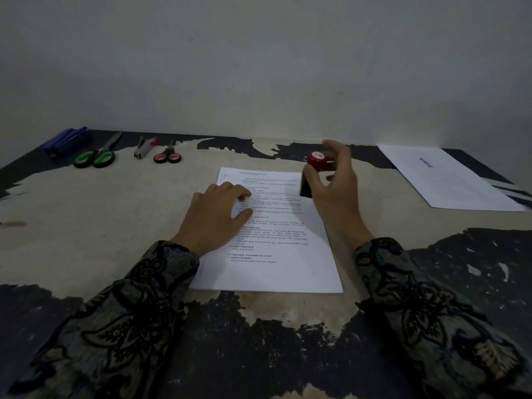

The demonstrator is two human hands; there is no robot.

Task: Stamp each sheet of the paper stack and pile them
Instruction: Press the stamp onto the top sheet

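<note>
Stamp (312,172): upright at the sheet's far right edge; red knob up, dark base down.
Right hand (334,191): I see fingers curled round the stamp.
Left hand (218,214): flat, pressing the sheet.
Sheet (276,269): long axis running away from me on the table (115,211).
Second sheet (449,180): far right, nearer my right hand.

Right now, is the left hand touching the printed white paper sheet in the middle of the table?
Touching. The head view shows the left hand with straight fingers lying flat on the printed white paper sheet, with no gap visible.

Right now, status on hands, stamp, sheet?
Left hand flat on sheet. Right hand grips stamp, base at the sheet's top right. Nothing in the way.
</note>
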